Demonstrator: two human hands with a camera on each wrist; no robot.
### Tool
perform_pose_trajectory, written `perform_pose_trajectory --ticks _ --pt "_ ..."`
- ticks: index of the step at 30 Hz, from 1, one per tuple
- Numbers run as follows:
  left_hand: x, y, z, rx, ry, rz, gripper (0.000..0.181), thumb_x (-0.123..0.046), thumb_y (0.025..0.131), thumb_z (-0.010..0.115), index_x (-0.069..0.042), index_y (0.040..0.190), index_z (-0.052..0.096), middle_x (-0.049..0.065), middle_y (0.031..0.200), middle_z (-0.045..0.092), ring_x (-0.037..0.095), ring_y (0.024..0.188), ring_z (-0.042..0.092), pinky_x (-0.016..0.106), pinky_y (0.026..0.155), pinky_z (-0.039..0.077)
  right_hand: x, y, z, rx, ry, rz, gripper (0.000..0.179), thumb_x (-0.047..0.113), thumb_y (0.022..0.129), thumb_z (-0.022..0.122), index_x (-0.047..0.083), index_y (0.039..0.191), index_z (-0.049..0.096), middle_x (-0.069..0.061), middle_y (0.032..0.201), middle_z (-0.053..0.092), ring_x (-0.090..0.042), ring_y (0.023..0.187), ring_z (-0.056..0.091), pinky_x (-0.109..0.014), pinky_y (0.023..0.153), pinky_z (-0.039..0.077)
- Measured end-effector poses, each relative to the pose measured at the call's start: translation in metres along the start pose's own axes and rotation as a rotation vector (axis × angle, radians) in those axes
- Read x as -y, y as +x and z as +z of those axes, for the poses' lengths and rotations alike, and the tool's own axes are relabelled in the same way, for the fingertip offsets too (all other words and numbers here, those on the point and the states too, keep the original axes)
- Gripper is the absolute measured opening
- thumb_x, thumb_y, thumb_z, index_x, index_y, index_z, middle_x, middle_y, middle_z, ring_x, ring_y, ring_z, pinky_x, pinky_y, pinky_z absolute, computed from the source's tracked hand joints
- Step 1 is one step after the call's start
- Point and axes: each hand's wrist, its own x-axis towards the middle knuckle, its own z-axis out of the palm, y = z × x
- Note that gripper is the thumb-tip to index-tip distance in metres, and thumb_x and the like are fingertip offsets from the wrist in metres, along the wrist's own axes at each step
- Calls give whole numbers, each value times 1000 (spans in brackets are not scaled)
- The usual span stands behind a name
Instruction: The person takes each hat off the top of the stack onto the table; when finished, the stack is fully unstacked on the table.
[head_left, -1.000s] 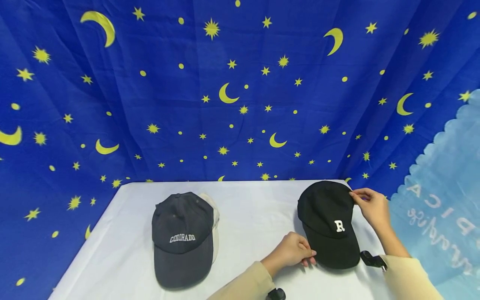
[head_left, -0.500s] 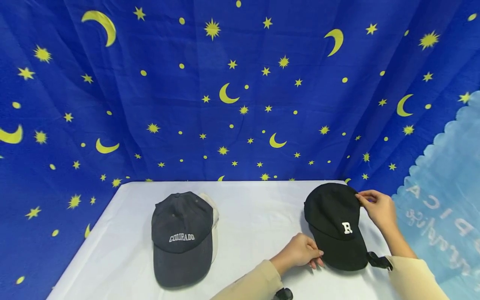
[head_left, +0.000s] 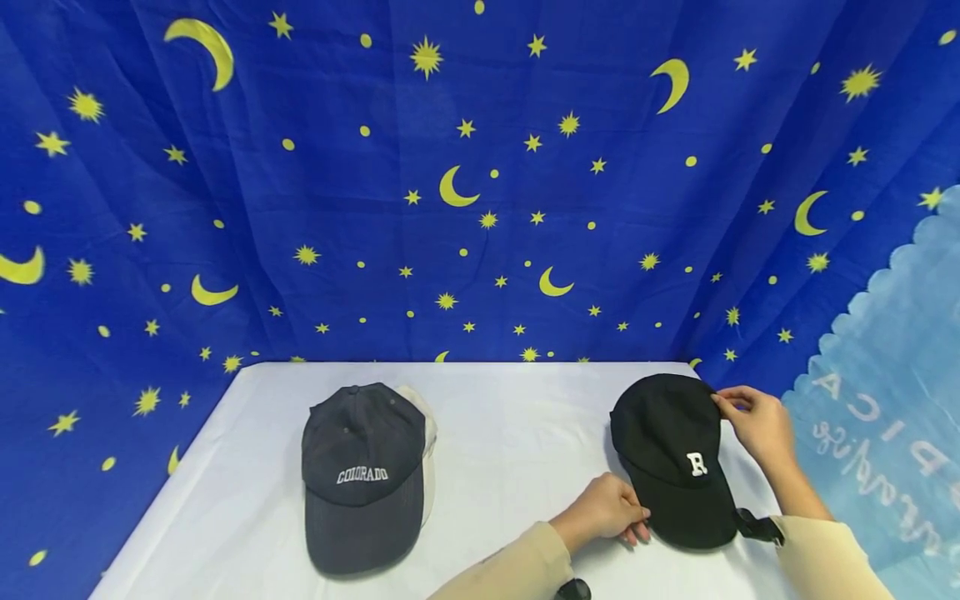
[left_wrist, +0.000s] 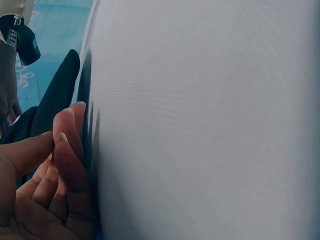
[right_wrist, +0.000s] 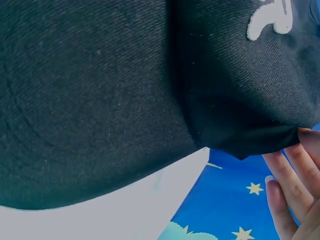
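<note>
A black baseball cap [head_left: 667,450] with a white letter R lies at the right of the white table, brim toward me. My left hand [head_left: 609,510] pinches the left edge of its brim between thumb and fingers; the left wrist view shows these fingertips [left_wrist: 65,120] close to the tabletop. With thumb and fingers, my right hand [head_left: 757,421] grips the crown's right edge near the back. In the right wrist view the crown's fabric [right_wrist: 250,100] bulges above the right fingers [right_wrist: 287,185]. A dark grey cap [head_left: 363,467] lettered COLORADO lies on the left.
A cream-coloured item [head_left: 427,433] shows from beneath the grey cap. The white table [head_left: 517,433] backs onto a blue curtain [head_left: 360,208] with yellow stars and moons. A light blue cloth [head_left: 885,417] with white lettering hangs at the right.
Both hands have moved the black cap a little to the right and slightly toward me, mostly in the first half second. The grey cap has stayed in place.
</note>
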Motion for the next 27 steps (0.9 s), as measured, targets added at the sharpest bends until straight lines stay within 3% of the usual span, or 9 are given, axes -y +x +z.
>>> perform_pose_trajectory --ticks 3,9,14,22,27 --pt "-1 0 1 -7 -2 -11 24 -4 93 73 -1 70 69 7 60 71 12 44 63 21 45 50 -2 -2 2 5 -9 -3 28 26 98 70 -1 98 75 -20 90 76 -33 80 71 -28 52 44" --pt "-2 0 1 -24 8 -42 25 -4 93 73 -1 69 68 7 60 71 16 47 66 21 45 50 -5 -4 5 14 -16 -16 27 25 98 70 -1 98 75 -19 89 75 -21 72 66 -29 51 43" --pt "1 3 0 -31 16 -56 26 -5 93 73 -2 68 68 6 59 71 17 48 68 20 44 48 -9 -3 10 20 -24 -16 27 26 98 71 -1 98 75 -18 89 76 -21 72 66 -30 51 43" --pt "3 3 -1 -15 3 -55 26 -5 94 73 -1 68 70 7 61 71 18 50 69 18 42 44 -15 -6 13 41 -35 6 26 25 98 70 0 100 75 -19 92 76 -40 87 71 -33 56 45" --pt "3 5 -1 -20 19 -57 26 -5 94 73 -1 68 71 6 60 71 17 50 69 19 43 46 -17 -6 13 71 -43 16 29 27 98 70 -1 102 75 -20 94 76 -42 89 71 -34 57 45"
